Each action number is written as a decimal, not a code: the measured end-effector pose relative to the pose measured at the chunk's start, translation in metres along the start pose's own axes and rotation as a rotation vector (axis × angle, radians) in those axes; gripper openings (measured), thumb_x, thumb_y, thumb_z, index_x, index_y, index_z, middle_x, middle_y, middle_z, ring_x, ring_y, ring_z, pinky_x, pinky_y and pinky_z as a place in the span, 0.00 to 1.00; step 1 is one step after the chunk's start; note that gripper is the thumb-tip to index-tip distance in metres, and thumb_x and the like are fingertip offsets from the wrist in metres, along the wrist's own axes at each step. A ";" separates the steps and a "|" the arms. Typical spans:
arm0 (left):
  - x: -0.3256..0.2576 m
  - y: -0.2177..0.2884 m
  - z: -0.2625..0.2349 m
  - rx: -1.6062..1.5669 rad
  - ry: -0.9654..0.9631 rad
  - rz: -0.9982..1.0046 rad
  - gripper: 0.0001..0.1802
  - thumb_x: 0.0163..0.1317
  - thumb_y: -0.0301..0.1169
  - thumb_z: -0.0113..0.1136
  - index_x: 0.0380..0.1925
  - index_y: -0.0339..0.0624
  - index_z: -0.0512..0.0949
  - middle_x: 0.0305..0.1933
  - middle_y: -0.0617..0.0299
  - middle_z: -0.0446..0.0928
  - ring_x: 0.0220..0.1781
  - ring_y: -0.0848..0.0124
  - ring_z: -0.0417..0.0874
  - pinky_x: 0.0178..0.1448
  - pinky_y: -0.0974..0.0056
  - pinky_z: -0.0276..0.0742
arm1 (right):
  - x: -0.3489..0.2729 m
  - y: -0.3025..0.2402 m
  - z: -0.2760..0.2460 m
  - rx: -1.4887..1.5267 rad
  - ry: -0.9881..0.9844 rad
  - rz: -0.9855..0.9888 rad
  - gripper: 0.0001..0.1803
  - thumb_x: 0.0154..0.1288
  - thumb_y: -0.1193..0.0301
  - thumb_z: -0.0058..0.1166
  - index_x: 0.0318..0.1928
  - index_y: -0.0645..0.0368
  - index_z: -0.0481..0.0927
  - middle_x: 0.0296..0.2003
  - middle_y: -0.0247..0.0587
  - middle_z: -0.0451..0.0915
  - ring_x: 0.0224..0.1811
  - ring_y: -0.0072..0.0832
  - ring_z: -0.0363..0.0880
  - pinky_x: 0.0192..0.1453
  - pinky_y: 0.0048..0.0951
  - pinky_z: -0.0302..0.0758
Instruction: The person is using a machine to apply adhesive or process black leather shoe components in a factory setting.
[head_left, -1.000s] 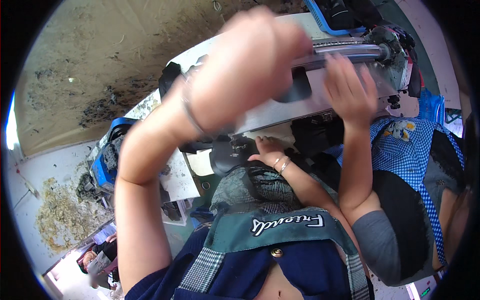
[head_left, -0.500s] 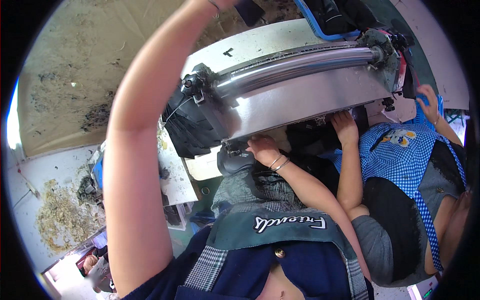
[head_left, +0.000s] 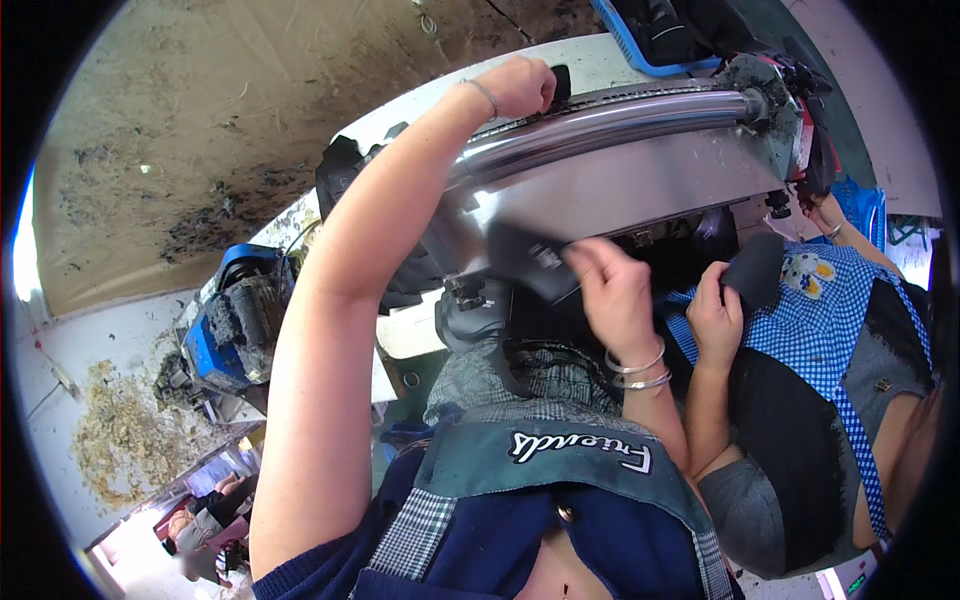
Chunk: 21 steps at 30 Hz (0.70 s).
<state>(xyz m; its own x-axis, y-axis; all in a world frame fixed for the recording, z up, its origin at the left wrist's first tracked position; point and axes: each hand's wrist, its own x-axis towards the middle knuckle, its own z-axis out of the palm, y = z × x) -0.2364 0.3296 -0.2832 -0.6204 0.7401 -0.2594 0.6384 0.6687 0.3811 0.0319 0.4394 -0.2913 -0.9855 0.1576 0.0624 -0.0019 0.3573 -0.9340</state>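
Behind a long shiny metal roller (head_left: 610,122), my left hand (head_left: 522,88) is closed on a small black fabric-like piece (head_left: 562,84). Its fingers point down close to the roller's far edge. My right hand (head_left: 618,300) pinches a larger flat black piece (head_left: 522,262) with small pale marks. This piece is blurred by motion and hangs in front of the sloping metal plate (head_left: 600,175) below the roller. What the black pieces are made of I cannot tell for sure.
At the right sits a co-worker in a blue checked apron, one hand (head_left: 715,315) holding a dark piece (head_left: 755,270). A blue basket (head_left: 640,55) with black items stands behind the machine. Left of me is a dusty blue machine (head_left: 225,335). Brown sheeting (head_left: 150,200) carries dark lint.
My left hand has come down and right to the roller's far edge. My right hand has risen from the plate's lower edge with a black piece. The co-worker's hand now holds a dark piece.
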 end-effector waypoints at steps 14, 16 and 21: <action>-0.044 0.037 0.009 -0.140 0.239 -0.043 0.18 0.57 0.44 0.61 0.35 0.40 0.82 0.34 0.48 0.82 0.39 0.54 0.83 0.45 0.56 0.77 | -0.009 0.003 -0.008 -0.262 -0.218 0.038 0.12 0.52 0.70 0.64 0.35 0.57 0.75 0.35 0.44 0.78 0.38 0.41 0.77 0.45 0.38 0.73; -0.066 0.065 0.006 -0.058 0.493 0.134 0.07 0.53 0.27 0.62 0.33 0.41 0.80 0.29 0.48 0.80 0.33 0.50 0.82 0.38 0.54 0.78 | 0.012 0.044 -0.030 -0.593 -0.194 -0.049 0.08 0.57 0.70 0.56 0.36 0.57 0.74 0.34 0.42 0.77 0.36 0.36 0.76 0.43 0.35 0.74; -0.116 0.125 -0.023 0.077 0.355 0.268 0.07 0.49 0.20 0.56 0.29 0.41 0.77 0.23 0.47 0.77 0.30 0.51 0.81 0.35 0.53 0.77 | 0.094 0.128 -0.110 -1.224 0.122 -0.530 0.09 0.71 0.70 0.41 0.37 0.61 0.71 0.26 0.39 0.76 0.29 0.21 0.75 0.37 0.27 0.75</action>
<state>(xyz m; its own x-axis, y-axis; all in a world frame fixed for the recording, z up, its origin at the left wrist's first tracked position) -0.0949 0.3258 -0.1844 -0.5376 0.8268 0.1654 0.8218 0.4699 0.3222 -0.0419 0.6008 -0.3661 -0.8916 -0.1981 0.4073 -0.1616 0.9792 0.1225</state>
